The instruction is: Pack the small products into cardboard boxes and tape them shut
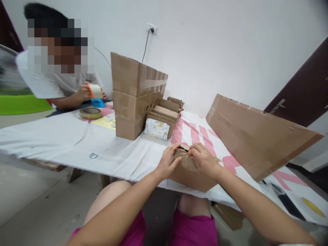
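A small brown cardboard box (193,176) stands at the table's front edge, just before my knees. My left hand (169,160) grips its left side, thumb over the top and fingers along the far edge. With curled fingers, my right hand (202,157) pinches at the top flap. Between the two hands a narrow dark gap shows in the box top, along with some shiny tape. My fingers partly cover the flaps, and the inside is hidden.
Stacked taped boxes (128,106) stand behind, beside open boxes (166,111) and a white printed packet (156,129). A large cardboard sheet (256,136) leans at right. A tape roll (90,113) lies at left, near another person (61,80) holding a tape dispenser (96,95).
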`<control>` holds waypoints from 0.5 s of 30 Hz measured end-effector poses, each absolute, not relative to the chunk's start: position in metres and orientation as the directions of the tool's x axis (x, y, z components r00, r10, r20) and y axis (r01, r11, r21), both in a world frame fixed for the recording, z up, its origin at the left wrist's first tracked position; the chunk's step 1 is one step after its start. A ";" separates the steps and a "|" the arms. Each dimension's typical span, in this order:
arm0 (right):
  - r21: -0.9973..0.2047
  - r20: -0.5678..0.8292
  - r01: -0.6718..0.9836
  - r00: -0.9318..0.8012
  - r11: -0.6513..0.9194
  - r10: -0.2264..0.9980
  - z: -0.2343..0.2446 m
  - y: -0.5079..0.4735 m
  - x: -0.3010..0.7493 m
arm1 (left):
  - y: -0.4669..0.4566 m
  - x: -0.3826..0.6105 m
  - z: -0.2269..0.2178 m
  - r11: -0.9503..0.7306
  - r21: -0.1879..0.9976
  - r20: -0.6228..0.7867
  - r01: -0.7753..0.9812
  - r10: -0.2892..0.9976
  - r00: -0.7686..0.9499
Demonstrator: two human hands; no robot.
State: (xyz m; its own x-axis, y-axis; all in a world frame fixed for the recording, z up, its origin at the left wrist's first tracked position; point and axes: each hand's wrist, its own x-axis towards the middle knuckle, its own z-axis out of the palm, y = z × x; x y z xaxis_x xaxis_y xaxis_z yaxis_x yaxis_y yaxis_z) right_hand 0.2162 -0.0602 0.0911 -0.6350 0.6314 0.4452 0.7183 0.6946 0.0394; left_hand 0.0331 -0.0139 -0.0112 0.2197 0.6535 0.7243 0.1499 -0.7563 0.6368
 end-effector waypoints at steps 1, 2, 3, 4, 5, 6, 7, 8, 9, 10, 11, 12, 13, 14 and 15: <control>0.035 0.436 0.725 -0.630 0.688 0.642 0.091 -0.062 0.220 | -0.014 0.033 -0.010 -0.750 0.643 0.714 0.155 0.660 0.234; 0.028 0.423 0.733 -0.625 0.680 0.656 0.091 -0.063 0.223 | -0.013 0.033 -0.010 -0.743 0.650 0.703 0.158 0.667 0.247; 0.017 0.410 0.739 -0.619 0.673 0.670 0.091 -0.065 0.228 | -0.013 0.032 -0.009 -0.736 0.658 0.691 0.157 0.674 0.261; 0.002 0.395 0.743 -0.615 0.669 0.682 0.090 -0.067 0.234 | -0.012 0.032 -0.009 -0.729 0.667 0.680 0.155 0.680 0.275; -0.016 0.386 0.745 -0.611 0.667 0.691 0.090 -0.069 0.240 | -0.011 0.032 -0.009 -0.721 0.676 0.669 0.153 0.687 0.283; -0.036 0.381 0.745 -0.606 0.666 0.698 0.090 -0.071 0.247 | -0.010 0.032 -0.009 -0.713 0.684 0.659 0.154 0.695 0.288; -0.056 0.381 0.744 -0.600 0.666 0.703 0.089 -0.073 0.254 | -0.010 0.032 -0.009 -0.705 0.691 0.651 0.160 0.703 0.285; -0.076 0.385 0.743 -0.593 0.665 0.707 0.089 -0.076 0.262 | -0.009 0.032 -0.009 -0.698 0.695 0.644 0.173 0.711 0.283; -0.097 0.392 0.744 -0.582 0.661 0.713 0.089 -0.078 0.270 | -0.009 0.032 -0.009 -0.694 0.694 0.638 0.191 0.716 0.284; -0.119 0.402 0.748 -0.565 0.653 0.721 0.089 -0.080 0.277 | -0.008 0.032 -0.008 -0.693 0.689 0.634 0.212 0.718 0.288; -0.143 0.416 0.754 -0.542 0.641 0.730 0.089 -0.082 0.284 | -0.008 0.033 -0.007 -0.696 0.679 0.632 0.234 0.717 0.296; -0.172 0.431 0.764 -0.510 0.623 0.744 0.089 -0.083 0.290 | -0.008 0.033 -0.006 -0.701 0.666 0.633 0.255 0.712 0.303; -0.208 0.448 0.777 -0.464 0.594 0.764 0.089 -0.083 0.295 | -0.008 0.034 -0.005 -0.707 0.652 0.637 0.275 0.707 0.307; -0.253 0.461 0.791 -0.408 0.557 0.788 0.088 -0.084 0.298 | -0.008 0.035 -0.004 -0.713 0.638 0.644 0.292 0.701 0.306; -0.301 0.467 0.802 -0.348 0.517 0.813 0.088 -0.083 0.300 | -0.007 0.036 -0.003 -0.718 0.625 0.652 0.308 0.696 0.301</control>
State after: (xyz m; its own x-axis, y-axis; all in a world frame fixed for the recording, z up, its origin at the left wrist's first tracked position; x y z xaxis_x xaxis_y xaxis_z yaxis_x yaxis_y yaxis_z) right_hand 0.2999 -0.0830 0.0876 -0.3482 0.8126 0.4674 0.8017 0.5165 -0.3008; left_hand 0.0357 -0.0074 -0.0031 0.3007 0.6964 0.6516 0.3075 -0.7175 0.6250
